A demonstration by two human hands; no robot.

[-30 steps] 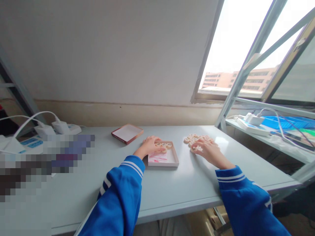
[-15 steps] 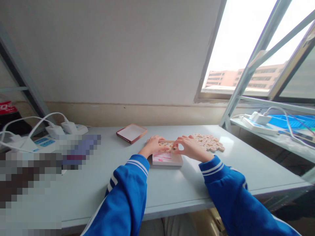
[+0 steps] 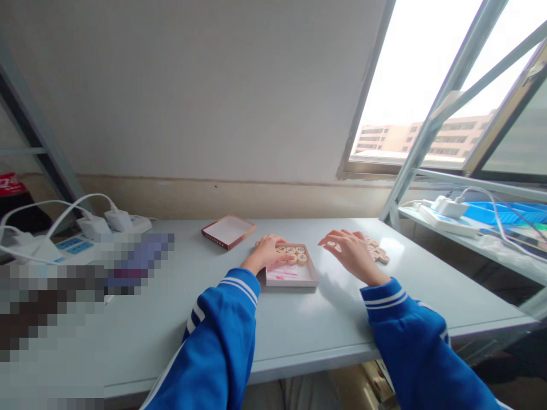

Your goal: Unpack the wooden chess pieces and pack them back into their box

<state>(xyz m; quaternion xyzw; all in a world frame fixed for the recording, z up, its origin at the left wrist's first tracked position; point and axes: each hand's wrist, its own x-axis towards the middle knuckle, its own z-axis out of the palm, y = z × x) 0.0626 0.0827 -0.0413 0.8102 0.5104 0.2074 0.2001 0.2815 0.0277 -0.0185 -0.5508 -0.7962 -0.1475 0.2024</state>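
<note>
My left hand (image 3: 268, 253) lies open, fingertips resting against the round wooden pieces (image 3: 293, 254) in a shallow pink-lined box (image 3: 292, 283). My right hand (image 3: 352, 250) has just pulled back from the box toward the remaining pile (image 3: 376, 251) on the desk (image 3: 299, 330), fingers loosely curled; I can't tell whether it holds a piece.

Left sleeve (image 3: 217, 341), right sleeve (image 3: 405, 336): bright blue, white stripes at the cuffs. Game pieces (image 3: 291, 250): pale wood, dark markings. Box (image 3: 294, 281): white, lined with pink-patterned paper. Lid (image 3: 228, 232): white inside, dark red edge. Table (image 3: 299, 324): pale grey-blue, plain. Tray (image 3: 504, 212): vivid blue. Wall (image 3: 171, 97): off-white grey, beige band along the bottom.
</note>
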